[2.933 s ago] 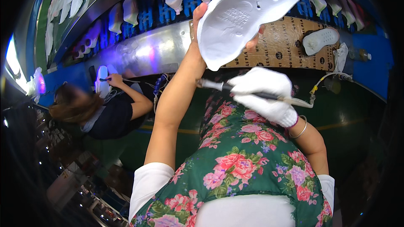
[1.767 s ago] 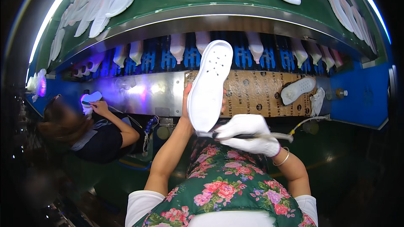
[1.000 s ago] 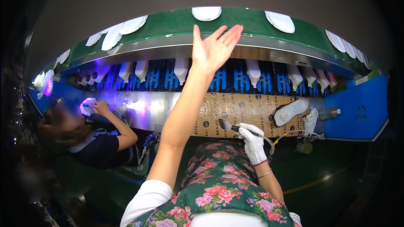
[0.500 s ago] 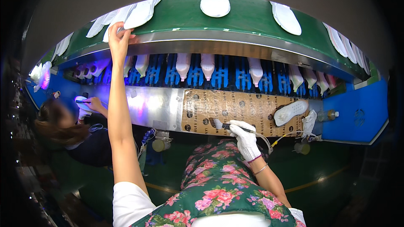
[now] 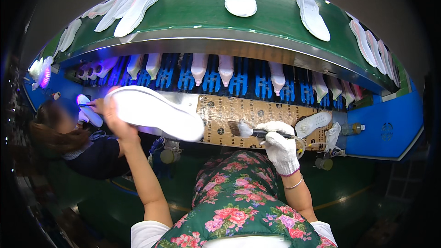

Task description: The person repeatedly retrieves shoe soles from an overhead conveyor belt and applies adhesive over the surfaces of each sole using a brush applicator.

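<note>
A white shoe sole is held up by its left end in my bare left hand, over the left part of the work surface and slightly blurred. My right hand, in a white knitted glove, grips a dark-handled brush with its bristles pointing left, towards the sole. Brush and sole are apart. Close to the right of my gloved hand lies another white sole, its surface dotted with small marks, on the brown printed covering of the bench.
Above runs a green conveyor belt carrying several white soles, with a metal edge. Below it hang pale shoe lasts between blue racks. At right are a crumpled white cloth and a bottle. A co-worker works at left.
My left hand has come down from the belt's edge, bringing a white sole over the bench. My right hand has shifted slightly to the right with the brush.
</note>
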